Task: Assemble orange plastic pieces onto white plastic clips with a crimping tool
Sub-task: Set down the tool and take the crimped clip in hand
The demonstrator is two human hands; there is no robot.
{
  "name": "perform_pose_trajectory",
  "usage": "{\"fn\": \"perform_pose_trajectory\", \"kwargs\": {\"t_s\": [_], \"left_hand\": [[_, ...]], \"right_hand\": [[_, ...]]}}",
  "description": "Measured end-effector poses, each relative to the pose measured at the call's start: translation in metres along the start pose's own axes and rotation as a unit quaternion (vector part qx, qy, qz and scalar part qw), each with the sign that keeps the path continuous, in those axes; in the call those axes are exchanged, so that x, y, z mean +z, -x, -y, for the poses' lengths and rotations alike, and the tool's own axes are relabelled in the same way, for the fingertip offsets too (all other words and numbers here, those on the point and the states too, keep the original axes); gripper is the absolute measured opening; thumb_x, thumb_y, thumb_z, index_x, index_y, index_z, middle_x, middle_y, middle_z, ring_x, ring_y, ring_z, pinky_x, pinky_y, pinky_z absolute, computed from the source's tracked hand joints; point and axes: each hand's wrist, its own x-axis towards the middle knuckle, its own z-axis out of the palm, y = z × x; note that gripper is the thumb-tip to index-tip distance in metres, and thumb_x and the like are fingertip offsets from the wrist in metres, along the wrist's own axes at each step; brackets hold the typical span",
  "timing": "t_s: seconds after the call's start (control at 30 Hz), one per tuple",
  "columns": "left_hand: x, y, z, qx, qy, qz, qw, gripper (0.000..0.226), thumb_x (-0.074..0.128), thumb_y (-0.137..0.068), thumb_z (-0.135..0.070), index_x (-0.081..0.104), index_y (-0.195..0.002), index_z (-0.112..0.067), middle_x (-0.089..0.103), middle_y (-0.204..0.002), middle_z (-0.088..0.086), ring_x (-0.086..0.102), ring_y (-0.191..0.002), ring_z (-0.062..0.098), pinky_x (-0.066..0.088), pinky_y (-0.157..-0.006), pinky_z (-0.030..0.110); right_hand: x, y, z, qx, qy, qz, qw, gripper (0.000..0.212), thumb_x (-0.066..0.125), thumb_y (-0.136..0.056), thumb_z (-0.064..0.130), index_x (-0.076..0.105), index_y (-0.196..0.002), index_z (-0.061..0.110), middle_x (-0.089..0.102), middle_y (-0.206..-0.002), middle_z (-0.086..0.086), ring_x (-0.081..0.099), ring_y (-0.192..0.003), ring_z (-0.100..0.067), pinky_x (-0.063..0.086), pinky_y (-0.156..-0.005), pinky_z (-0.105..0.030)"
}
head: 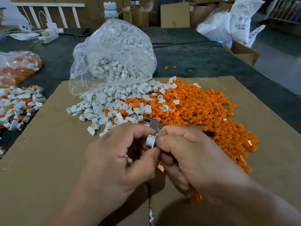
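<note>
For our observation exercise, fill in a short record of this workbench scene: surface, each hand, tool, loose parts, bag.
surface: cardboard sheet
left hand: pinches white clip
right hand: pinches the same clip
crimping tool: metal head shows behind the fingertips; holder unclear
loose parts: orange pieces heaped at right, white clips at centre
bag: clear, open, spilling white clips
</note>
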Motion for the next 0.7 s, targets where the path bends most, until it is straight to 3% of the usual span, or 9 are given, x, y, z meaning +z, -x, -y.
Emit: {"fn": "perform_pose_trajectory", "kwargs": {"t_s": [0.07,0.13,0.2,0.27,0.33,0.43,0.57,0.7], "left_hand": [[0.002,0.0,0.003,-0.014,0.046,-0.005,0.999,0.025,0.063,-0.074,-0.044,0.065,-0.098,-0.04,0.066,-0.082,-0.018,0.062,-0.066,0.0,0.044,-0.057,0.006],[0.007,0.002,0.008,-0.071,0.155,-0.004,0.985,0.022,0.066,-0.072,-0.045,0.07,-0.093,-0.041,0.069,-0.072,-0.006,0.063,-0.056,0.015,0.055,-0.051,0.034],[0.011,0.005,0.014,-0.109,0.203,-0.002,0.973,0.026,0.069,-0.072,-0.047,0.074,-0.095,-0.036,0.067,-0.064,0.002,0.06,-0.054,0.033,0.053,-0.046,0.053],[0.012,0.007,0.018,-0.125,0.214,0.002,0.969,0.031,0.07,-0.073,-0.049,0.075,-0.098,-0.032,0.065,-0.061,0.002,0.059,-0.055,0.035,0.05,-0.046,0.059],[0.012,0.008,0.018,-0.13,0.21,0.004,0.969,0.03,0.069,-0.074,-0.049,0.075,-0.098,-0.033,0.064,-0.06,-0.001,0.06,-0.055,0.029,0.053,-0.047,0.055],[0.01,0.008,0.012,-0.12,0.166,0.015,0.979,0.029,0.063,-0.075,-0.051,0.073,-0.1,-0.039,0.065,-0.062,-0.006,0.062,-0.054,0.016,0.054,-0.048,0.038],[0.005,0.005,0.002,-0.091,0.115,0.041,0.988,0.025,0.054,-0.085,-0.056,0.067,-0.103,-0.044,0.067,-0.067,-0.01,0.065,-0.057,0.011,0.054,-0.048,0.029],[-0.001,0.003,-0.001,-0.077,0.116,0.048,0.989,0.025,0.053,-0.088,-0.056,0.066,-0.105,-0.043,0.069,-0.074,-0.016,0.067,-0.064,0.004,0.048,-0.051,0.012]], "right_hand": [[0.0,0.0,0.0,-0.014,0.012,0.004,1.0,0.027,0.051,-0.084,0.029,0.055,-0.058,0.023,0.037,-0.039,0.008,0.029,-0.031,-0.008,0.023,-0.036,-0.019],[-0.002,0.0,-0.001,-0.098,0.128,-0.032,0.986,0.023,0.053,-0.087,0.028,0.058,-0.065,0.025,0.045,-0.045,0.01,0.038,-0.039,-0.003,0.03,-0.035,-0.022],[-0.003,0.001,-0.002,-0.174,0.231,-0.065,0.955,0.019,0.052,-0.088,0.029,0.057,-0.069,0.028,0.052,-0.053,0.014,0.045,-0.048,0.0,0.036,-0.041,-0.016],[-0.002,0.002,-0.003,-0.193,0.257,-0.077,0.944,0.018,0.051,-0.087,0.03,0.056,-0.07,0.028,0.053,-0.056,0.015,0.048,-0.051,0.0,0.039,-0.044,-0.018],[-0.002,0.0,-0.004,-0.197,0.271,-0.085,0.938,0.017,0.05,-0.087,0.03,0.056,-0.07,0.027,0.054,-0.057,0.015,0.048,-0.052,-0.001,0.039,-0.044,-0.02],[-0.003,-0.001,-0.005,-0.198,0.292,-0.087,0.932,0.019,0.05,-0.087,0.03,0.055,-0.069,0.029,0.055,-0.058,0.017,0.051,-0.054,-0.002,0.04,-0.046,-0.02],[-0.004,-0.002,-0.006,-0.219,0.328,-0.106,0.913,0.022,0.05,-0.089,0.031,0.057,-0.069,0.026,0.054,-0.058,0.02,0.054,-0.056,-0.004,0.037,-0.045,-0.016],[-0.007,0.001,-0.003,-0.194,0.295,-0.09,0.931,0.032,0.047,-0.095,0.045,0.063,-0.077,0.025,0.058,-0.057,0.015,0.056,-0.05,-0.007,0.042,-0.041,-0.028]]}}
